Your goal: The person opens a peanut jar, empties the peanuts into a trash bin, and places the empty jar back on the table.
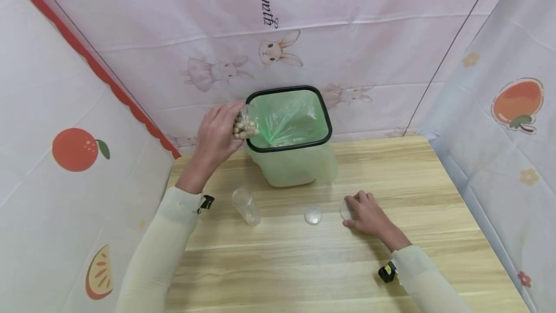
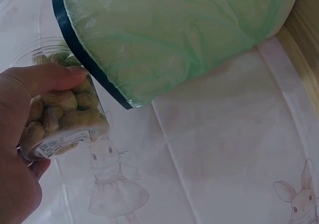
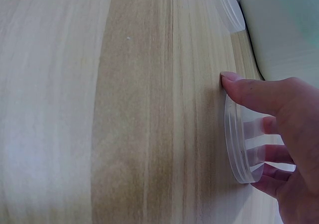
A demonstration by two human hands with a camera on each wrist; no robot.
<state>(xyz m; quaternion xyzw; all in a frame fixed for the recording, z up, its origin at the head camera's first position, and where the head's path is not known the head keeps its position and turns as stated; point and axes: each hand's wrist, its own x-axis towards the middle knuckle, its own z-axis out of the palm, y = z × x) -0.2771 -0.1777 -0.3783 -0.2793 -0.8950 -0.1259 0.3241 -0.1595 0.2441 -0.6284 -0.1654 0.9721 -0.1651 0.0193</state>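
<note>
My left hand (image 1: 217,132) grips a clear plastic jar (image 2: 65,117) holding peanuts in their shells. The jar is tilted, its mouth at the left rim of a green bin (image 1: 292,168) with a black rim. A green bag lines the bin, and light bits lie low inside it. Over on the right, my right hand (image 1: 368,214) holds a clear round lid (image 3: 237,144) by its edge, thumb on one side and fingers on the other, at the tabletop. Another clear lid (image 1: 313,215) lies flat to its left.
A second clear jar (image 1: 246,206) stands on the wooden table (image 1: 278,264), in front of the bin and to the left. Printed cloth walls (image 1: 369,52) enclose the table at the back and both sides. The bin stands close to the back wall.
</note>
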